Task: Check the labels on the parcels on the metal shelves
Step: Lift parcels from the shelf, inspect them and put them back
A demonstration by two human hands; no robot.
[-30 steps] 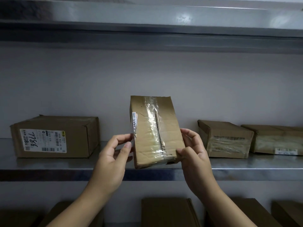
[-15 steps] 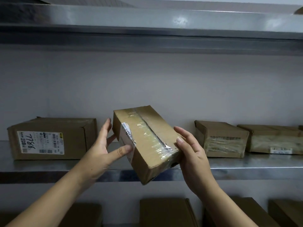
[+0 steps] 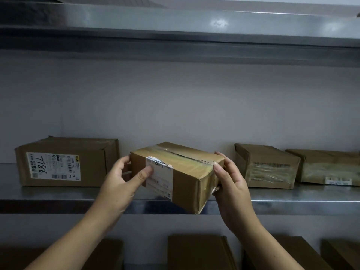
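Observation:
I hold a taped brown cardboard parcel [image 3: 187, 178] in front of the middle metal shelf [image 3: 58, 199], its near corner hanging past the shelf's front edge. A white shipping label [image 3: 161, 178] on its side faces me. My left hand [image 3: 120, 184] grips the parcel's left end, thumb lying on the label. My right hand [image 3: 231, 184] holds the right end, fingers curled round its taped corner. A bigger box [image 3: 93, 162] with a label marked 7786 stands on the shelf to the left.
Two more taped parcels [image 3: 268, 166] [image 3: 327, 166] sit on the shelf to the right. Several boxes [image 3: 198, 252] lie on the shelf below. An upper metal shelf [image 3: 175, 22] runs overhead, and a pale wall closes the back.
The parcel went from standing upright to lying flat, turned so its label side faces me. My left hand moved from open beside it to gripping its left end.

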